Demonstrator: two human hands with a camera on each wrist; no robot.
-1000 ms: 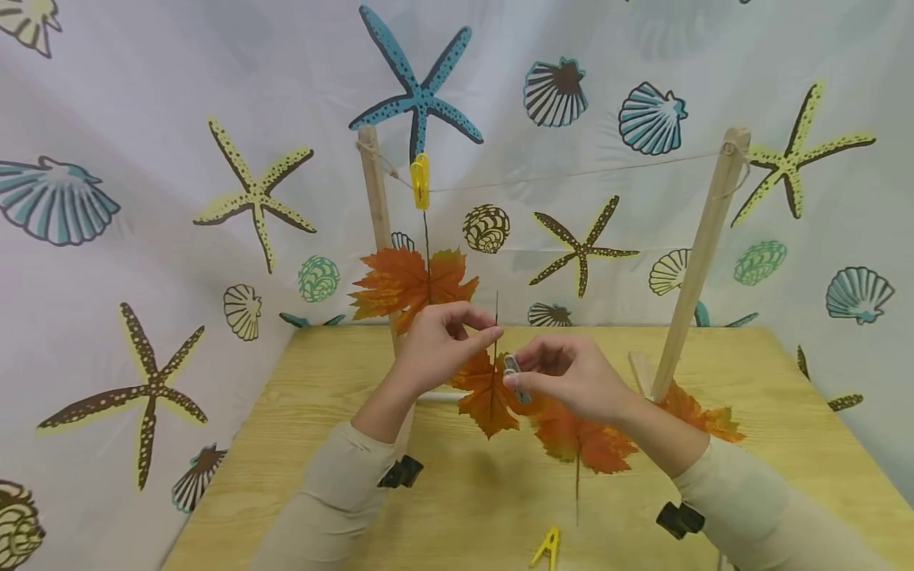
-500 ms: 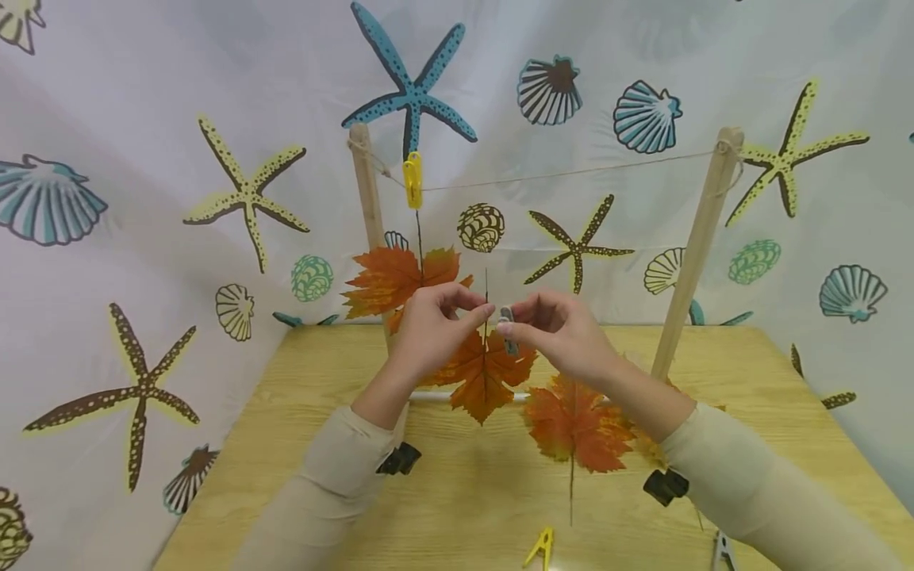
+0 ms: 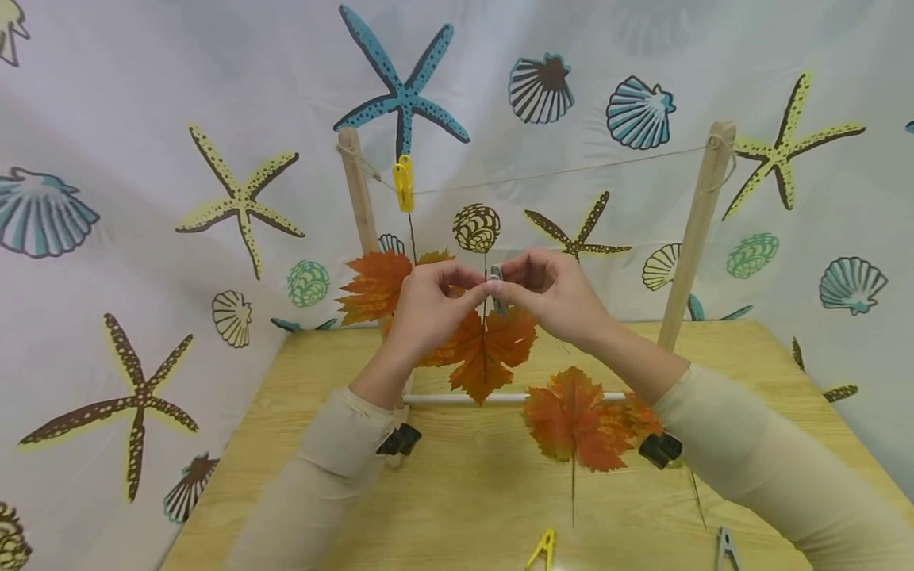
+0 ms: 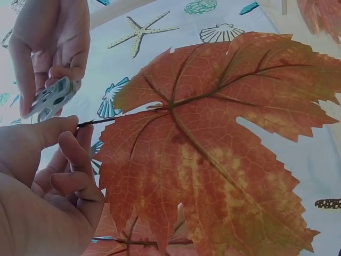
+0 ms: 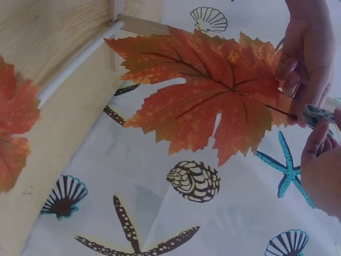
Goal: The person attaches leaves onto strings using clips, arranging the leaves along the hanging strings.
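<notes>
My left hand (image 3: 435,305) pinches the thin dark stem of an orange maple leaf (image 3: 485,357) between thumb and forefinger; the leaf hangs below the fingers. Close beside it, my right hand (image 3: 560,297) pinches a grey clothespin (image 3: 498,289) next to the stem. In the left wrist view the grey clothespin (image 4: 53,98) is just above the left thumb, and the leaf (image 4: 213,133) spreads out to the right. A yellow clothespin (image 3: 403,184) on the string (image 3: 557,172) holds another maple leaf (image 3: 374,285), partly hidden behind the left hand.
The string runs between a left wooden post (image 3: 357,190) and a right wooden post (image 3: 696,238). On the table (image 3: 457,492) lie more maple leaves (image 3: 578,420), a yellow clothespin (image 3: 543,547) and a grey clothespin (image 3: 727,547). A white rod (image 3: 464,398) crosses low between the posts.
Both hands have risen toward the string, carrying the leaf and the grey clothespin. The right hand has drawn closer to the left, bringing the clothespin beside the stem.
</notes>
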